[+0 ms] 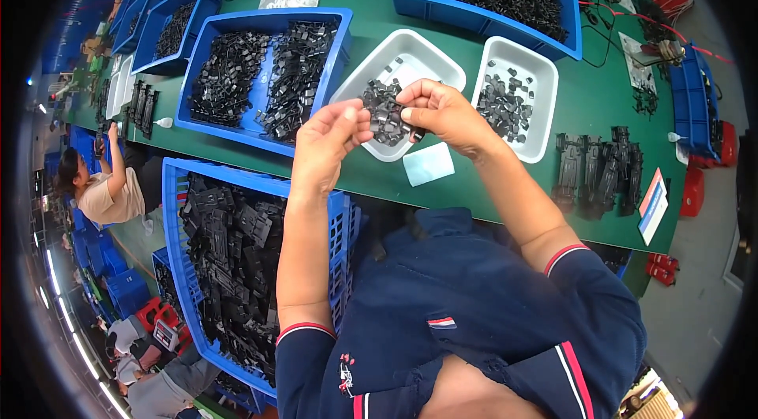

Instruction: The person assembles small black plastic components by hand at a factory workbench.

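Observation:
Both hands are raised over a white tray (439, 65) that holds small black plastic pieces (384, 93). The fingers of my left hand (328, 137) are pinched together; what they hold, if anything, blends into the dark pieces behind. Just across from it, my right hand (446, 117) has thumb and forefinger closed on a small black plastic part (416, 135), partly covered by the fingers. A pale blue folded cloth (428, 164) lies on the table below the right hand. Right of it stands a second white tray (540, 75) of small black pieces.
Blue bins of black parts stand at left (344, 40) and at the back (474, 15) on the green table (482, 194). A blue crate (170, 214) of black chassis-like parts is at my left. Similar long parts (604, 170) lie at right. Other people work at far left.

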{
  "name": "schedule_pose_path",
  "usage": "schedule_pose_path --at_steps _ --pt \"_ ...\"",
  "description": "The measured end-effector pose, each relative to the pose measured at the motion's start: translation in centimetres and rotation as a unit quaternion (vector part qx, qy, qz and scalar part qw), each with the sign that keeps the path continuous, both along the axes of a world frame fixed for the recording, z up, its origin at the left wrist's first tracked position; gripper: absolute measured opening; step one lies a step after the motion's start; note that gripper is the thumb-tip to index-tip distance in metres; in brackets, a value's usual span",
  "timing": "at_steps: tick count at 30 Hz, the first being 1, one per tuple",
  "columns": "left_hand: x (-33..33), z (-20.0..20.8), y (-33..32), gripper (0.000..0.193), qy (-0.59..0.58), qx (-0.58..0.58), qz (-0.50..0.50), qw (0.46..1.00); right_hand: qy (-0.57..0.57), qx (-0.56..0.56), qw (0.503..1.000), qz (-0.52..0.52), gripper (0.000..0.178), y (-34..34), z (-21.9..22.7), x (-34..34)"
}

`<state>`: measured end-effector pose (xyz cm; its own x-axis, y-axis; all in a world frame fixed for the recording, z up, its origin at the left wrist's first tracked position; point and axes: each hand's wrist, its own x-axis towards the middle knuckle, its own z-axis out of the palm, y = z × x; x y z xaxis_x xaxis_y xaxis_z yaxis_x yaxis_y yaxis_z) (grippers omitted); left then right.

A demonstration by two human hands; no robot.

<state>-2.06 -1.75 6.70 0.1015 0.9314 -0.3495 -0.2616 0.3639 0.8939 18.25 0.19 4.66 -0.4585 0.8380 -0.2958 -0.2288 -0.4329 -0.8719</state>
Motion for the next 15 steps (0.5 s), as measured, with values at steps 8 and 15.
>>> schedule_pose_path --at_steps 8,15 --pt "0.3 -3.3 2.1 0.034 0.050 -0.060 -0.007 0.997 0.030 -0.042 0.995 -0.090 0.020 0.1 -0.7 0.7" --pt "2.7 -6.6 3.7 0.043 0.103 -0.020 -0.006 0.994 0.008 -0.047 0.991 -0.128 0.019 0.4 -1.6 1.2"
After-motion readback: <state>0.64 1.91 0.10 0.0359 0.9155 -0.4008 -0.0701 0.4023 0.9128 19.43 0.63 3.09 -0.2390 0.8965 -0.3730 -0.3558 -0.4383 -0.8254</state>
